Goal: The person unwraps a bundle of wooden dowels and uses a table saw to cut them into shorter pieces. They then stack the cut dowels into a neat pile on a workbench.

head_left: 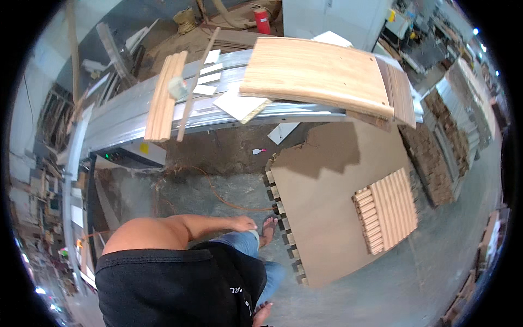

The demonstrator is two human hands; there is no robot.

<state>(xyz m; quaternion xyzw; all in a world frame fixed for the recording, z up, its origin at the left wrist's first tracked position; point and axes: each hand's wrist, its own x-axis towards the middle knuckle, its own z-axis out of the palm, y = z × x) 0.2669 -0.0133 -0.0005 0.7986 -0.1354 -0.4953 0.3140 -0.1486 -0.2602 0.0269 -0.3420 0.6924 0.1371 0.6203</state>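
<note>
My left hand (243, 223) hangs in front of my jeans, its fingers loosely curled, and I see nothing held in it. A pale patch shows on the jeans just beside it. At the lower edge, part of what looks like my right hand (262, 314) shows beside my leg; its fingers are mostly cut off. Nearest to me on the right lies a brown sheet (321, 218) on a slatted wooden pallet (284, 223). On that sheet sits a stack of striped wood strips (387, 210), in neat rows. Neither hand touches the stack or the sheet.
Across the back runs a long metal bench (229, 117) bearing wood-grain panels (316, 71), bundled wood strips (165, 98), a tape roll (177, 88) and white offcuts (206, 90). An orange cable (215, 193) crosses the floor. Brown stacks (430, 161) stand at right.
</note>
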